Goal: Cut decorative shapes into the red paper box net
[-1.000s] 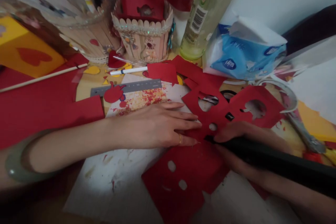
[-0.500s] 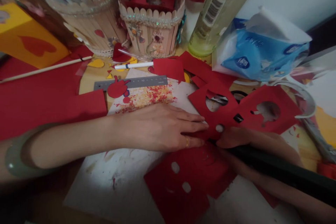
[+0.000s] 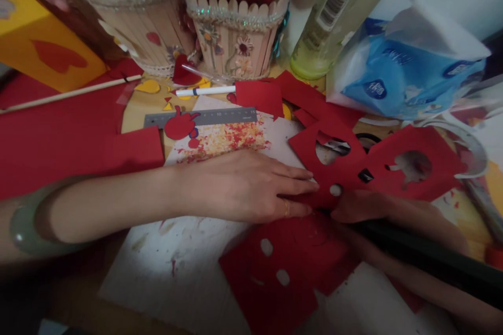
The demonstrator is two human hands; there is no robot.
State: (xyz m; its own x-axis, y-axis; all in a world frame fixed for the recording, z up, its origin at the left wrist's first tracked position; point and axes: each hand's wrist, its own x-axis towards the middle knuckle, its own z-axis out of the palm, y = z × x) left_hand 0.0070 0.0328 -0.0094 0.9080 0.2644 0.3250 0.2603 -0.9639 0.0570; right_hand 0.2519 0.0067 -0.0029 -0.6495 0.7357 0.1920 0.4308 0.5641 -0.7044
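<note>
My left hand [image 3: 251,186] lies palm down, fingers stretched out, its fingertips pressing on red paper [image 3: 301,141]. A ring and a green bangle [image 3: 25,227] are on that arm. Just right of its fingertips, my right hand [image 3: 365,207] is closed around a long black object [image 3: 424,254]. The tip of that object is hidden in shadow by the paper, so I cannot tell its kind. Below both hands, another red paper piece [image 3: 243,264] with two oval holes lies on a white board [image 3: 149,267].
Behind are a grey ruler [image 3: 236,114], a marker [image 3: 206,91], two stick-built holders [image 3: 236,47], a greenish bottle [image 3: 314,57] and a blue tissue pack [image 3: 401,78]. At right lies a cut-out red sheet [image 3: 446,162]; at left, a yellow box [image 3: 51,36].
The whole view has shifted slightly, so things appear a little farther right. Both hands keep nearly the same place on the red paper.
</note>
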